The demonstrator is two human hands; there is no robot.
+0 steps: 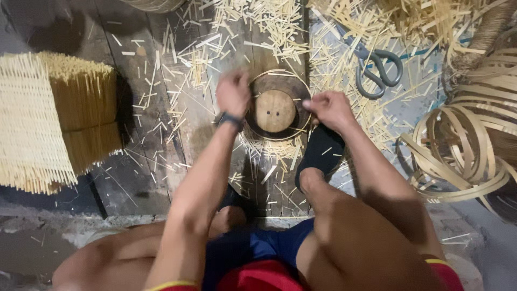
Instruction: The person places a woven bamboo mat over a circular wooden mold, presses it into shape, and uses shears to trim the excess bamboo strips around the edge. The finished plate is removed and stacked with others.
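Head view, largest first: woven pale splint mat [27, 124] far left; coiled flat strips [468, 145] right; round wooden disc [275, 110], thin hoop-rimmed, centre. Left hand [232, 92] curled shut, contents unclear; right hand [329, 109] pinching hoop edge.

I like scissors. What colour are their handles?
Grey-blue handles on the scissors, seen in the head view.

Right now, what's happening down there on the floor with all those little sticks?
A person sits on a wooden floor strewn with cut bamboo slivers. Both hands work at a round wooden form ringed by a thin strip: the left hand is raised at its left edge, blurred, and the right hand pinches at its right rim. Scissors lie beyond, coiled flat strips to the right, a bundle of sticks to the left.
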